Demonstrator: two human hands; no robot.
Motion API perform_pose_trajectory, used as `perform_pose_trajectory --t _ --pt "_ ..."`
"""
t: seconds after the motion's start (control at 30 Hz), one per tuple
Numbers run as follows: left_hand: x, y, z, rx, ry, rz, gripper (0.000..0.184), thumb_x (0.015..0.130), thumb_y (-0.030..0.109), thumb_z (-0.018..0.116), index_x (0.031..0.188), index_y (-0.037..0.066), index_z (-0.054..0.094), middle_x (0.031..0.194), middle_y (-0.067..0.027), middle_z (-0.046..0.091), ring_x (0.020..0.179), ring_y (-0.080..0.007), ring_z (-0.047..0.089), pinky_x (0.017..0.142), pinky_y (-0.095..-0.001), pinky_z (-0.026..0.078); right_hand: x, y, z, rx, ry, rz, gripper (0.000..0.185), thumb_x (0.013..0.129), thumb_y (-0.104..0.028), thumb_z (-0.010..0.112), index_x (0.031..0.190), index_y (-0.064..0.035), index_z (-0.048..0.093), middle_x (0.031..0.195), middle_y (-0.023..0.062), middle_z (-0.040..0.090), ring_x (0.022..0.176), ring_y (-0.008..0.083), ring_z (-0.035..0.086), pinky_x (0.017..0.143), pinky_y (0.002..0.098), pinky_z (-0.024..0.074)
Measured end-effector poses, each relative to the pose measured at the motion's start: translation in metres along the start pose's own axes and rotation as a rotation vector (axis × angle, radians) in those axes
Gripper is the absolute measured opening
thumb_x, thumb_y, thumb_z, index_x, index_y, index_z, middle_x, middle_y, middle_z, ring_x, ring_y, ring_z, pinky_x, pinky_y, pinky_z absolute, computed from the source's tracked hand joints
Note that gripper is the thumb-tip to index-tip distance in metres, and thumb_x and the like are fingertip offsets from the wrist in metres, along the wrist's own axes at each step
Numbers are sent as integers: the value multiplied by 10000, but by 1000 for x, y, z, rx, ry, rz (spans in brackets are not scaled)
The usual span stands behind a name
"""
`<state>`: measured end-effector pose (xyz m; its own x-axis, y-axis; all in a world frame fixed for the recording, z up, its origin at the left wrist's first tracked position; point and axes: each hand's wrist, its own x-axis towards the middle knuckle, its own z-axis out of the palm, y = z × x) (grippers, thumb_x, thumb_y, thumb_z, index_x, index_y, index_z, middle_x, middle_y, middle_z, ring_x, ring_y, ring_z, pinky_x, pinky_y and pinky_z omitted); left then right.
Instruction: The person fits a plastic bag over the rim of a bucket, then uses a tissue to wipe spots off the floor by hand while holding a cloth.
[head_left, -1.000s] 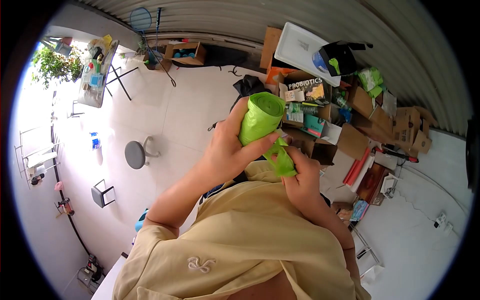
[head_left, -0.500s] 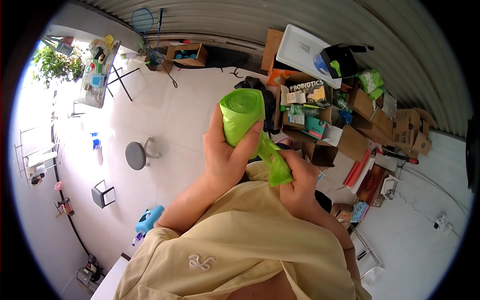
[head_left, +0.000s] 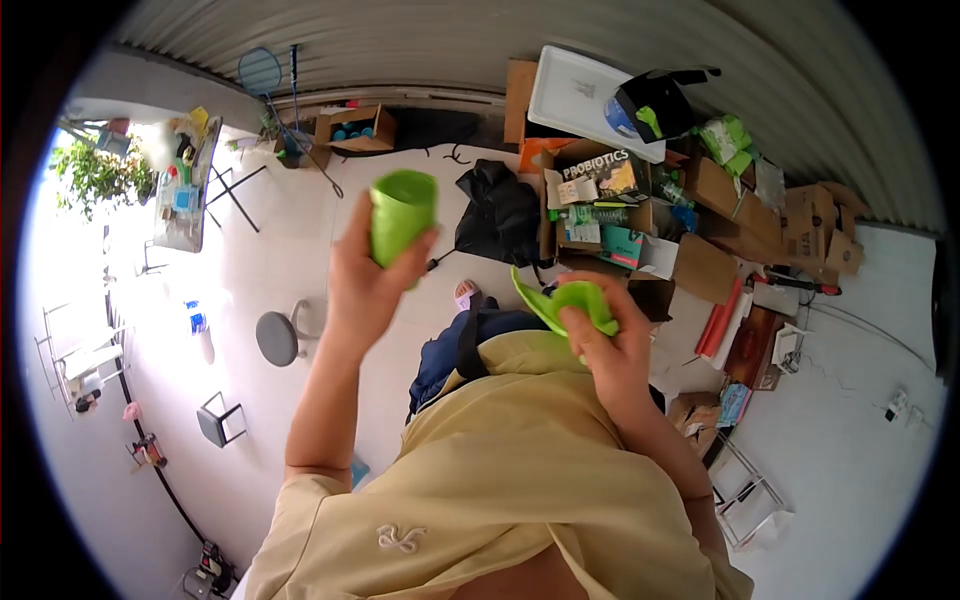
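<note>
From where the person stands, a stool [head_left: 213, 426] sits at nine o'clock, the bench [head_left: 180, 236] out at ten, rackets [head_left: 262, 72] at eleven; a bundle [head_left: 497, 212] lies on the floor [head_left: 290, 225] at twelve, and at one, a bottle [head_left: 608, 215] rests in an open carton [head_left: 549, 205].

"PROBIOTICS" on a black box [head_left: 620, 178] among cardboard boxes [head_left: 720, 270].

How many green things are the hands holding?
2: a roll in the left hand, and a crumpled bag in the right hand. Its folds may hide another.
</note>
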<state>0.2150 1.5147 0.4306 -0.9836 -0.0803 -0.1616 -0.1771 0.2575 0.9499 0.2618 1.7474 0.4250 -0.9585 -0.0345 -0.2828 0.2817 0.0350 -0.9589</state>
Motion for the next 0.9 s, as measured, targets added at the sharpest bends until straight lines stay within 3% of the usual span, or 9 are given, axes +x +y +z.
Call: perform_pose_trajectory --t 0.07,0.17,0.23,0.27,0.37,0.4,0.5,0.67,0.9 --pt "-8 10 33 154 -215 51 553 718 150 700 1195 43 440 814 -125 626 735 -183 629 666 -287 485 5 -1 5 22 -71 -27 315 821 -141 627 1087 -4 530 771 14 557 703 71 533 627 205 424" --pt "-15 -5 76 202 -375 56 669 632 116 692 1228 72 389 824 -173 611 734 -352 612 632 -366 483 11 21 -3 108 -71 49 453 775 -171 678 1157 -10 496 925 13 549 782 58 494 660 188 392" --pt "-17 -4 101 281 -410 101 675 661 106 702 1249 79 372 875 -161 620 794 -314 624 688 -342 484 10 33 -16 313 0 303 516 726 -180 731 1150 5 502 905 35 561 832 88 532 730 224 439" --pt "-15 -6 112 278 -423 118 675 661 106 702 1249 79 372 875 -161 620 794 -314 624 688 -342 484 10 29 -24 440 29 469 491 723 -177 732 1129 -6 517 916 37 570 815 79 534 691 215 434" --pt "-9 -14 145 345 -552 152 691 655 116 705 1258 87 369 939 -179 605 841 -349 607 719 -357 490 9 65 -53 533 38 612 451 736 -207 724 1103 -28 534 865 6 577 732 47 518 590 191 400" --pt "-5 -15 156 330 -620 137 685 668 120 705 1263 87 367 957 -176 600 857 -327 607 735 -349 493 11 60 -57 594 137 547 336 764 -208 697 1027 -52 556 754 -30 550 552 17 440 474 187 313" --pt "14 -13 187 263 -746 22 644 707 125 693 1265 81 374 991 -161 592 896 -274 604 762 -330 495 28 104 -107 821 188 608 207 795 -186 666 932 -77 556 680 -42 509 428 31 335 421 200 239" --pt "40 -31 241 272 -661 -133 463 779 140 654 1191 49 464 1011 -135 579 906 -229 601 748 -311 505 98 209 -229 1126 482 608 141 828 -219 636 820 -133 524 619 -41 404 385 66 267 413 220 211" --pt "43 -36 291 330 -572 -420 336 803 128 632 1107 20 539 1009 -113 609 907 -190 597 737 -303 499 232 316 -384 1097 880 596 240 803 -275 662 734 -161 462 584 -31 347 436 83 268 493 244 243"
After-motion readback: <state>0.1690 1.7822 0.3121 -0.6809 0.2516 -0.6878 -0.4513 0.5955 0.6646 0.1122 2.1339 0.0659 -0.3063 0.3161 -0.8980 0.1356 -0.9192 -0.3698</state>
